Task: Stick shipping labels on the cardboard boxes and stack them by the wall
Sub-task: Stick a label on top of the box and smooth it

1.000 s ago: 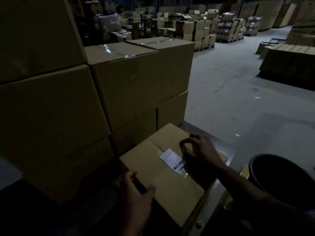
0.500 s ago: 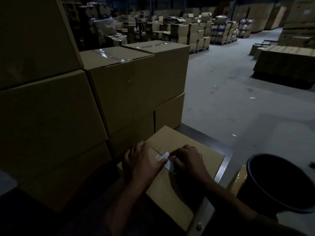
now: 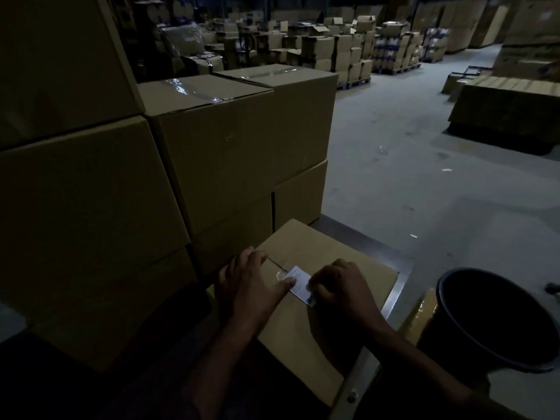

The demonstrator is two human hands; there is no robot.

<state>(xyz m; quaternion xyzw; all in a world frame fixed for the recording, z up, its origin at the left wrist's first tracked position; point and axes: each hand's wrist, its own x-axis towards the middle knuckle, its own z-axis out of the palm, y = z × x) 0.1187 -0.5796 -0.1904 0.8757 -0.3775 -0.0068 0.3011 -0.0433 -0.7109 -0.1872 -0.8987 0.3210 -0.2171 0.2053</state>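
A brown cardboard box lies low in front of me on a metal-edged platform. A small white shipping label sits on its top, over the taped seam. My left hand lies flat on the box, thumb pressing the label's left end. My right hand is curled over the label's right end, fingertips pressing down on it. Part of the label is hidden under both hands.
Stacked cardboard boxes rise to the left and directly behind the labelled box. A black bucket stands at the right, beside the platform's metal edge. Grey concrete floor stretches beyond, with pallets of boxes far back.
My left hand came up from the box's near edge onto the label. My right hand lowered onto the label's right end, and both now press it down.
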